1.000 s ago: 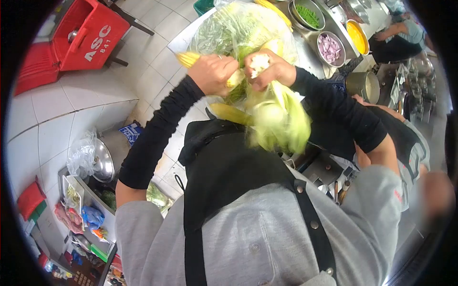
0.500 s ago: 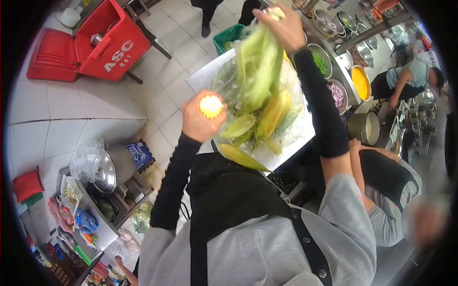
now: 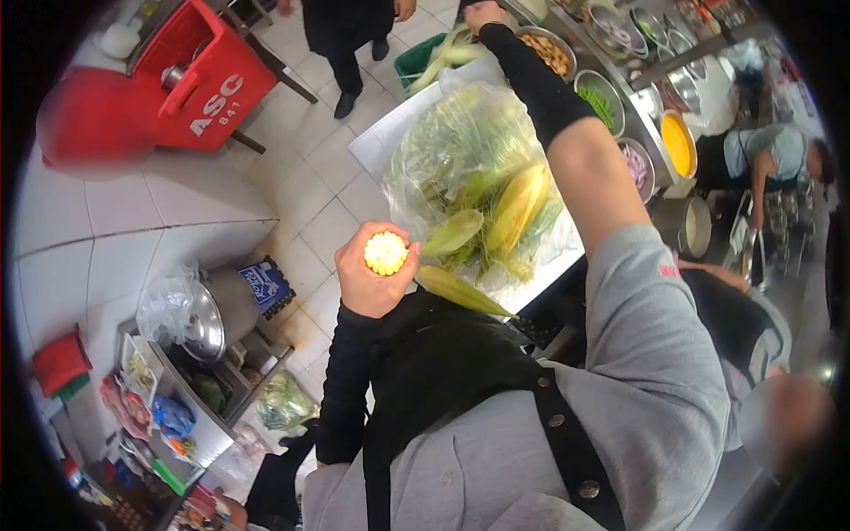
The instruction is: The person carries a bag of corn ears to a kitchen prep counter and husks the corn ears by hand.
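My left hand (image 3: 374, 269) is closed around a husked yellow corn cob (image 3: 386, 254), its round end facing up. At the top edge, my right hand (image 3: 486, 16) looks closed; what it may hold is hidden. Pale green husks (image 3: 454, 55) lie just below it, over the green basket (image 3: 414, 64). Between my hands, a clear plastic bag (image 3: 425, 133) is spread on the white table (image 3: 376, 146). Unhusked corn (image 3: 518, 208) and corn silk lie on the bag. A loose husk leaf (image 3: 460, 290) rests at the near edge, close to my apron.
A red bin (image 3: 217, 88) stands at the upper left. Bowls of green vegetables (image 3: 598, 104), chopped onion (image 3: 636, 170) and orange liquid (image 3: 677, 144) line the right counter. One person (image 3: 350, 31) stands beyond the table; others are at the right.
My right hand has carried the husks from above the bag up to the green basket. My left hand keeps the cob and has dropped slightly. A person beyond the table has come further into view.
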Available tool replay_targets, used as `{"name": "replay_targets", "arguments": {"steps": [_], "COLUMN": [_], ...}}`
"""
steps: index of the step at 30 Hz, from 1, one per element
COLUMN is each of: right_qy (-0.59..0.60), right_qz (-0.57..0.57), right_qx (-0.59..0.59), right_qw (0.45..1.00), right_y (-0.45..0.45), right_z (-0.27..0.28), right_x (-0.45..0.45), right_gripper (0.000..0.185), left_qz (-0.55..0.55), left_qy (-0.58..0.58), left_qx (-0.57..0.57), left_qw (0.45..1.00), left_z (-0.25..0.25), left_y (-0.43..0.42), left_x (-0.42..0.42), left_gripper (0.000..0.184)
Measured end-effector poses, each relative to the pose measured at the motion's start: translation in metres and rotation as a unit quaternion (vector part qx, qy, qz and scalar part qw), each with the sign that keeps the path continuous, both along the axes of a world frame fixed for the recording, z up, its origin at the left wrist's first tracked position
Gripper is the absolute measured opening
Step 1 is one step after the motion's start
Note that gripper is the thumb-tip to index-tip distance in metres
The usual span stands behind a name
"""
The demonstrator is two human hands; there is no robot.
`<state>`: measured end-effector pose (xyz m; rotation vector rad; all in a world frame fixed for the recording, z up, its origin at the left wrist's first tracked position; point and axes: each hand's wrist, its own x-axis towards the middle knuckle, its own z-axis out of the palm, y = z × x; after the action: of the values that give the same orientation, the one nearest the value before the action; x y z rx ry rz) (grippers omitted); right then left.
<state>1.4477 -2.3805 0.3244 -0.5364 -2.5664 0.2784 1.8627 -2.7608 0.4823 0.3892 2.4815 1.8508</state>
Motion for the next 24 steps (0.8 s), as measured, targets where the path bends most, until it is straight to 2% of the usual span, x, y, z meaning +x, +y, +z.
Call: {"name": "replay_targets", "arguments": {"steps": [2, 3, 4, 6, 8, 9, 10, 12, 14, 17, 19, 22, 23, 24], "right_qy": [0.017, -0.004, -0.019, 0.088, 0.038, 0.021, -0.012, -0.06, -0.045, 0.017, 0.035, 0.052, 0.058, 0.062], "right_qz": [0.049, 0.124, 0.194, 0.317, 0.321, 0.354, 0.361, 0.434, 0.397, 0.282, 0.239, 0.191, 0.187, 0.184], "right_qx": [-0.042, -0.258, -0.46, -0.502, -0.43, -0.465, -0.529, -0.518, -0.567, -0.451, -0.455, -0.422, -0.408, -0.393], "right_qw": [0.998, 0.958, 0.866, 0.8, 0.843, 0.811, 0.768, 0.735, 0.72, 0.846, 0.857, 0.885, 0.892, 0.899], "right_y": [-0.034, -0.027, -0.022, -0.034, -0.047, -0.05, -0.063, -0.079, -0.104, -0.124, -0.124, -0.118, -0.11, -0.103], "right_z": [0.071, 0.075, 0.088, 0.114, 0.162, 0.157, 0.171, 0.181, 0.173, 0.154, 0.153, 0.153, 0.149, 0.147], "right_x": [0.076, 0.087, 0.103, 0.183, 0.284, 0.324, 0.373, 0.446, 0.493, 0.523, 0.535, 0.55, 0.552, 0.554], "right_gripper": [0.04, 0.035, 0.03, 0.031, 0.026, 0.026, 0.03, 0.048, 0.064, 0.07, 0.068, 0.059, 0.055, 0.051], "left_qz": [-0.006, -0.011, -0.019, -0.034, -0.043, -0.059, -0.066, -0.082, -0.107, -0.18, -0.238, -0.273, -0.264, -0.253], "left_qy": [-0.014, -0.02, -0.026, -0.027, -0.011, -0.004, -0.006, -0.011, -0.048, -0.119, -0.151, -0.091, -0.059, -0.04], "left_qx": [0.026, 0.031, 0.036, 0.043, 0.042, 0.051, 0.079, 0.131, 0.224, 0.315, 0.334, 0.206, 0.181, 0.143], "left_qw": [1.0, 0.999, 0.999, 0.998, 0.998, 0.997, 0.995, 0.988, 0.967, 0.924, 0.899, 0.935, 0.946, 0.956], "left_z": [-0.002, -0.002, -0.002, 0.0, 0.009, 0.014, 0.019, 0.026, 0.018, 0.008, 0.011, 0.026, 0.034, 0.039], "left_y": [0.01, 0.015, 0.02, 0.033, 0.046, 0.054, 0.063, 0.082, 0.102, 0.122, 0.126, 0.133, 0.138, 0.14], "left_x": [0.001, 0.0, -0.001, -0.003, -0.006, -0.007, -0.007, -0.003, 0.0, 0.013, 0.017, 0.015, 0.015, 0.013], "left_gripper": [0.022, 0.022, 0.022, 0.021, 0.021, 0.023, 0.025, 0.029, 0.03, 0.031, 0.026, 0.018, 0.011, 0.012]}}
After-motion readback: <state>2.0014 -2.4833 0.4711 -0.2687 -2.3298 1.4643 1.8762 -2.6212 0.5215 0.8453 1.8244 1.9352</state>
